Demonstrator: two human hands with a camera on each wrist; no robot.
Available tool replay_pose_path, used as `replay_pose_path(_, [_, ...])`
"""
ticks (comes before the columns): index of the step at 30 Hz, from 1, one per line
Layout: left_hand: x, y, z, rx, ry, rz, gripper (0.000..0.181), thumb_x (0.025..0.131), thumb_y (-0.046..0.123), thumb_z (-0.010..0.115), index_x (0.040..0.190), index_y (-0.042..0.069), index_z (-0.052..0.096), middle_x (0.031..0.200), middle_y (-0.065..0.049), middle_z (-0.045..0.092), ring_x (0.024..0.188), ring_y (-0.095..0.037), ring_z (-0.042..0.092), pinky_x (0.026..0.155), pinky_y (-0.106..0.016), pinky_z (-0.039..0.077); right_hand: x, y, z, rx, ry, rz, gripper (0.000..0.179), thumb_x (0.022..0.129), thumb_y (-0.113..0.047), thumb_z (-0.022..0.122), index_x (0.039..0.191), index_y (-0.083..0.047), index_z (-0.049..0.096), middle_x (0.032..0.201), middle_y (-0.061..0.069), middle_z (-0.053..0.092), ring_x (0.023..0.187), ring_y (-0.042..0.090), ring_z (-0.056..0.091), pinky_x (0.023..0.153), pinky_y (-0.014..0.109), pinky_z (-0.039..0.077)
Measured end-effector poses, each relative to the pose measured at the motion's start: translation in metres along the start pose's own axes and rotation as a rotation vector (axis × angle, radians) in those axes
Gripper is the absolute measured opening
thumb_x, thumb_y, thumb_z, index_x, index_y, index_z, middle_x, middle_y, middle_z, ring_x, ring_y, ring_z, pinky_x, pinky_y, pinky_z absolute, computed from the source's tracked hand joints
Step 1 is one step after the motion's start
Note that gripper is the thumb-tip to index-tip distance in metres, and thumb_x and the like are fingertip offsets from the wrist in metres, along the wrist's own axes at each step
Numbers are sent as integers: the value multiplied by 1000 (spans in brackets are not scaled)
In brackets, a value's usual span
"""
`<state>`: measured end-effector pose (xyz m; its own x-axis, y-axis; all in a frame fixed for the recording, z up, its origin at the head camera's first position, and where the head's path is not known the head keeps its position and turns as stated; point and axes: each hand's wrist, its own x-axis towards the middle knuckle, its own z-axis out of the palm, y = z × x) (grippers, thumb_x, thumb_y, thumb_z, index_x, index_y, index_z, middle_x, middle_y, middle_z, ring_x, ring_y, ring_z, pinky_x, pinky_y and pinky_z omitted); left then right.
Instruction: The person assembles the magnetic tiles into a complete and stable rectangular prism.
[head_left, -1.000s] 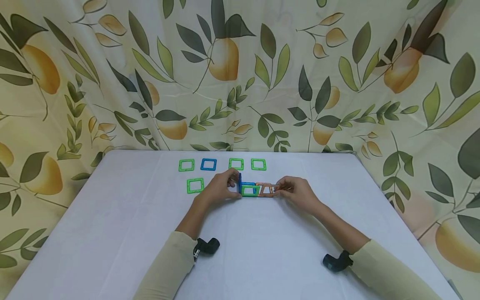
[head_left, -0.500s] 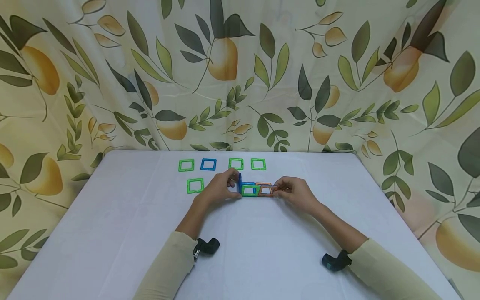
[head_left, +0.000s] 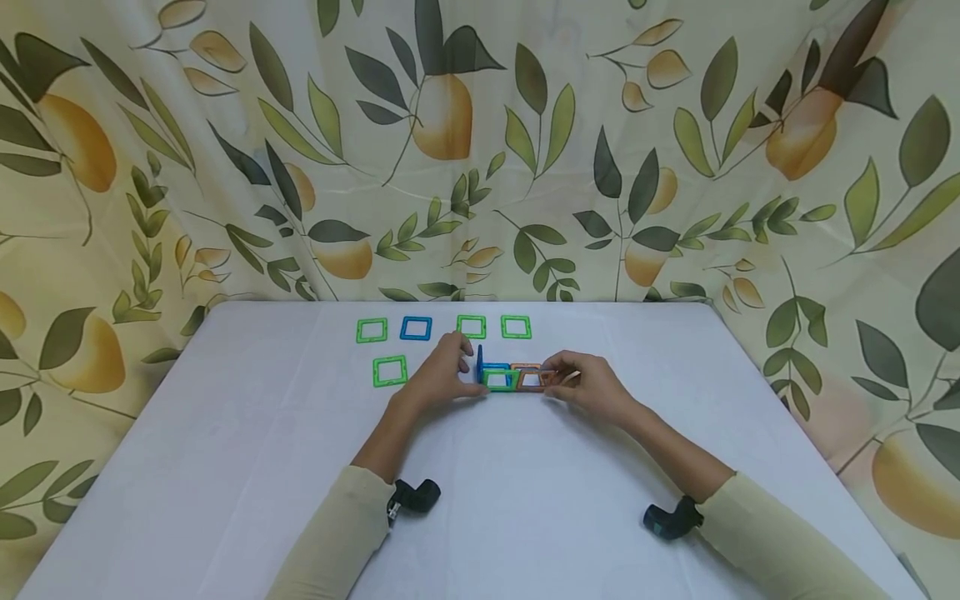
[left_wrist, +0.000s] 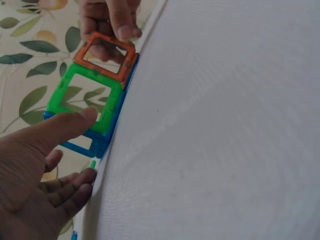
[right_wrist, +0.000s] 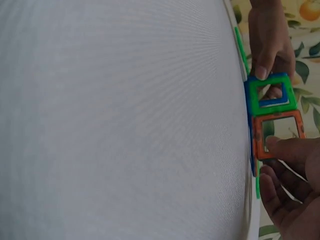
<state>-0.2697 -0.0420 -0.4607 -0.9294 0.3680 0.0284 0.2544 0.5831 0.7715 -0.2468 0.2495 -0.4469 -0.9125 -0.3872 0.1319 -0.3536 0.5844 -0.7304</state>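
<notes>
A small row of magnetic tiles stands near the back of the table. In front are an upright green tile (left_wrist: 114,102) and an orange tile (left_wrist: 97,69); behind them another blue tile (head_left: 495,366) and orange tile (head_left: 525,366) show. A blue tile (head_left: 480,364) stands at the left end. My left hand (head_left: 435,379) is beside that end, its thumb touching near the green tile's corner, its fingers loosely spread and apart from the blue tile. At the right end, my right hand (head_left: 592,387) pinches the orange tile, thumb in front and fingers partly hidden behind.
Loose square tiles lie flat behind and left: a green tile (head_left: 372,331), a blue tile (head_left: 403,328), two more green ones in the back row, and a green tile (head_left: 377,372) left of my left hand. A patterned curtain (head_left: 480,208) hangs behind the white table (head_left: 300,467).
The front orange tile has straightened against the green tile. My left fingers have moved off the blue end tile, while the right hand has shifted slightly left.
</notes>
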Motion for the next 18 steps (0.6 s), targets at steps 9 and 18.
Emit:
replay_pose_path(9, [4, -3, 2, 38, 2, 34, 38, 82, 23, 94, 102, 10, 64, 110, -3, 60, 102, -21, 58, 91, -36, 52, 2, 0, 4, -63, -68, -7, 32, 86, -3, 84, 116, -6, 73, 99, -1, 73, 88, 18, 64, 74, 29, 53])
replay_pose_path(18, [5, -3, 2, 52, 2, 38, 25, 87, 16, 88, 101, 9, 69, 97, 0, 67, 92, -19, 60, 86, -34, 53, 2, -6, 6, -87, -127, -5, 34, 85, -11, 88, 117, -8, 74, 99, -5, 72, 87, 17, 62, 77, 33, 52])
